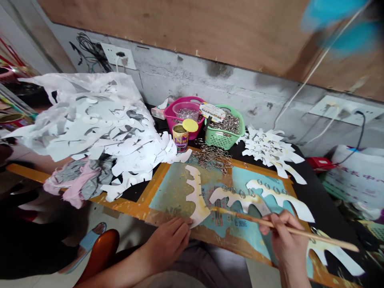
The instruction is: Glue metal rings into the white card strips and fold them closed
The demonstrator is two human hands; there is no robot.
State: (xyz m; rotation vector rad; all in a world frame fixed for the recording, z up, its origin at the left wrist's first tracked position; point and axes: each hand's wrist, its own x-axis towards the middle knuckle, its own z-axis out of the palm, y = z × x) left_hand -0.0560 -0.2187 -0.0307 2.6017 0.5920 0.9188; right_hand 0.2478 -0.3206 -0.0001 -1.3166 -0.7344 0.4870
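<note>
My right hand point(286, 236) is closed around the wooden handle of a thin brush point(255, 219). The brush tip meets the right edge of a curved white cut-out piece point(196, 196) with scalloped sides and yellowish smears, lying on the work board. My left hand point(171, 242) grips that piece's lower end at the board's near edge, its fingers together. To the right lie more white cut-outs, one in the middle point(244, 200) and one farther right point(283, 196), with metal rings along their upper edges. Another ringed cut-out point(336, 252) rests at the lower right, partly behind my right hand.
A big heap of white cut-outs point(120, 120) fills the left. Behind the board stand an open tin point(180, 140), a pink basket point(169, 110) and a green basket point(220, 140) of metal rings. Loose rings point(213, 158) lie in front. Stacked ringed cut-outs point(270, 150) sit back right.
</note>
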